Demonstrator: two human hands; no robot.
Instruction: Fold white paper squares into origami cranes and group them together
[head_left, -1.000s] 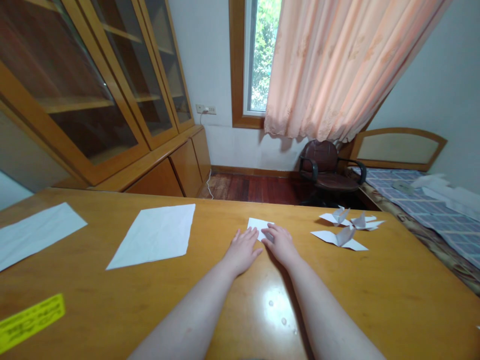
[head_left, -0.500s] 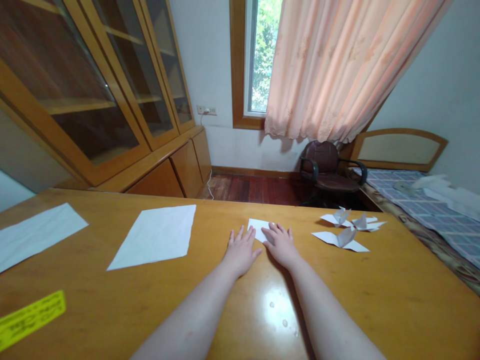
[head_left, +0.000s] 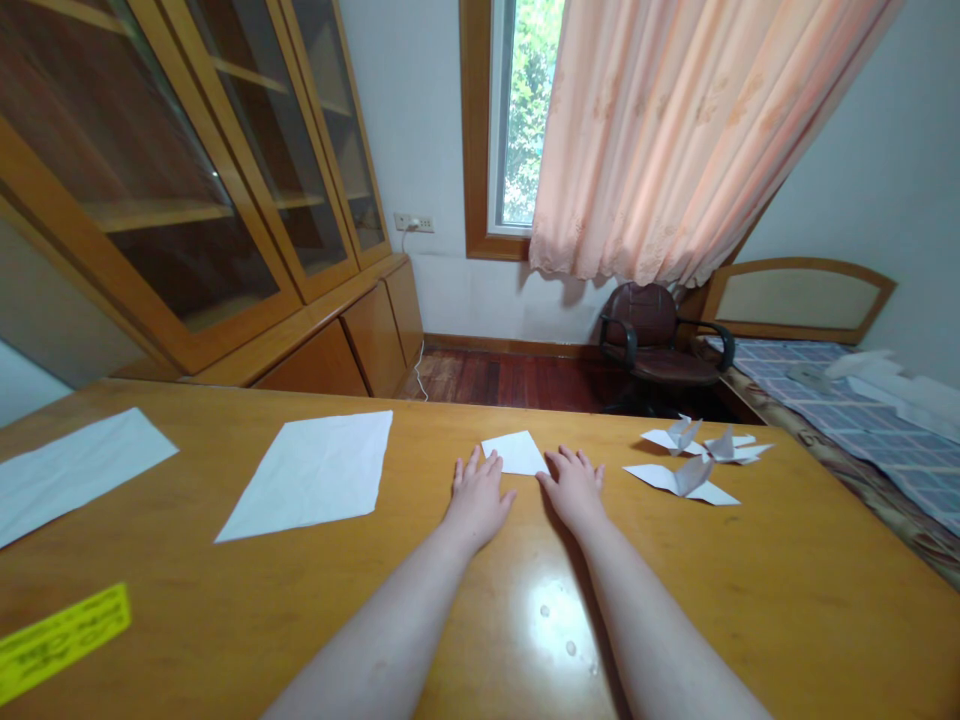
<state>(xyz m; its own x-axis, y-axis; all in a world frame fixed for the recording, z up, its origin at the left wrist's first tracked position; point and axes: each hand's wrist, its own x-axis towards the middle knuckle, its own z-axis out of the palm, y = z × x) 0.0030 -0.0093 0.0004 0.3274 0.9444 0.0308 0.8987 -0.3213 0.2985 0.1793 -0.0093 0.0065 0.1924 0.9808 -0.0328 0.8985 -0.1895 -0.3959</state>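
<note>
A small folded piece of white paper [head_left: 516, 452] lies flat near the far edge of the wooden table [head_left: 300, 610]. At its left side, my left hand [head_left: 478, 500] rests palm down with fingers spread, the fingertips touching the paper's near left edge. My right hand [head_left: 576, 488] lies on the other side, fingers apart, its thumb at the paper's right corner. Neither hand grips anything. To the right of my right hand sit three folded paper cranes, the nearest crane [head_left: 686, 480] with its wings spread out.
Two larger white sheets lie on the left: a creased sheet [head_left: 315, 475] and a farther-left sheet [head_left: 82, 470]. A yellow label [head_left: 64, 640] is at the near left. Beyond the table stand a glass-fronted cabinet [head_left: 315, 270], an office chair [head_left: 660, 340] and a bed [head_left: 862, 420].
The folded paper has turned, and more of it now shows between my hands. My right hand has shifted slightly right, off the paper's middle. The cranes and large sheets have stayed put.
</note>
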